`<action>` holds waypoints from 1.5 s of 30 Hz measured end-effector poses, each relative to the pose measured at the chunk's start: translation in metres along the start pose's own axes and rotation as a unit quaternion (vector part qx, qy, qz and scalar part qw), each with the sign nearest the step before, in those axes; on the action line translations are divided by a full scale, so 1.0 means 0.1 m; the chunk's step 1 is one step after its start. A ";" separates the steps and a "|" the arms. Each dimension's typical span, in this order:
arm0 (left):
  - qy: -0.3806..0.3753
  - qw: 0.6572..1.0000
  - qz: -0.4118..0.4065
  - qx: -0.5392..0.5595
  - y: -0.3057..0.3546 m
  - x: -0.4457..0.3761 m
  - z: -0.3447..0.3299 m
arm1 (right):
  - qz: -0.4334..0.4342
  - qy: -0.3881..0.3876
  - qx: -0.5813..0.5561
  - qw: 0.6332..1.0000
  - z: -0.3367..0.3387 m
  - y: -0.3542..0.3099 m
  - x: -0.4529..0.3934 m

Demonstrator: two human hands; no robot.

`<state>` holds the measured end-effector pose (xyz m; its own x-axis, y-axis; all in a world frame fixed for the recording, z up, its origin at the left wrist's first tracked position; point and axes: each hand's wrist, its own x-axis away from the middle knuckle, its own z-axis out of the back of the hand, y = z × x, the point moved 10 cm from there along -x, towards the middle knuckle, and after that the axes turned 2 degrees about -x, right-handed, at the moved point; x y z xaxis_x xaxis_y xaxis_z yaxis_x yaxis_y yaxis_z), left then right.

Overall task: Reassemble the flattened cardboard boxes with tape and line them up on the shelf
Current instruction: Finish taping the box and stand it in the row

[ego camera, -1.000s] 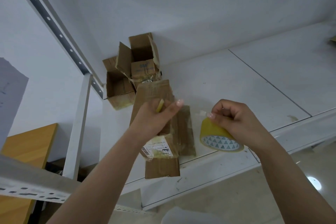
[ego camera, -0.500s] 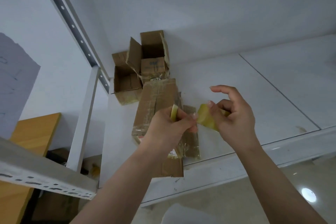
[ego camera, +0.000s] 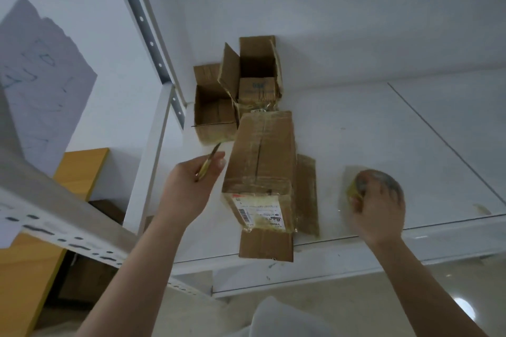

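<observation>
A long cardboard box (ego camera: 262,161) lies on its side on the white shelf (ego camera: 383,145), its taped seam facing up and a shipping label at its near end. Its near flap hangs over the shelf's front edge. My left hand (ego camera: 189,189) is just left of the box and grips a small yellow-handled cutter (ego camera: 208,163) with the blade pointing away. My right hand (ego camera: 379,208) is to the box's right, low over the shelf, and grips a yellowish tape roll (ego camera: 375,180), which is blurred. Two open assembled boxes (ego camera: 254,76) (ego camera: 212,107) stand at the back by the wall.
A white upright post (ego camera: 153,161) and a perforated shelf rail (ego camera: 54,230) are at the left. A sheet of paper (ego camera: 41,85) hangs on the left wall above a wooden board (ego camera: 76,172). The shelf runs on to the right of the boxes.
My hands have parted from in front of the box. The left moved left with the cutter; the right went right and down with the tape roll. The box's taped top is now uncovered.
</observation>
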<state>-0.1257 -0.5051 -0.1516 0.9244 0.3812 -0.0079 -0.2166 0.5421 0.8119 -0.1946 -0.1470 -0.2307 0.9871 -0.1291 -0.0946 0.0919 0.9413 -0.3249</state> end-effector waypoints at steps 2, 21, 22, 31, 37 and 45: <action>-0.036 0.999 -0.002 0.014 -0.04 0.06 -0.13 | 0.013 0.030 -0.070 0.997 0.24 -0.20 0.02; -0.094 0.984 -0.075 -0.128 -0.01 0.26 -0.47 | 0.259 -0.115 -0.125 0.951 0.35 -1.54 0.65; -0.094 0.983 -0.079 -0.134 -0.02 0.25 -0.48 | 0.265 -0.110 -0.138 0.948 0.36 -1.54 0.66; -0.095 0.982 -0.079 0.145 0.11 0.23 -0.37 | 0.258 -0.105 -0.215 0.936 0.55 -1.45 0.52; -0.023 0.952 -0.133 0.276 0.45 0.24 -0.40 | 0.237 -0.144 -0.348 0.895 0.67 -1.41 0.44; -0.013 0.950 -0.198 0.241 0.65 0.30 -0.44 | 0.227 -0.125 -0.360 0.896 0.72 -1.36 0.37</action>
<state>-0.1260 -0.4255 -0.1252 0.9121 0.1979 -0.3591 0.3126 0.2309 0.9214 -0.1610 -0.2573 -0.1224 0.9080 0.3751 -0.1868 -0.3469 0.4227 -0.8373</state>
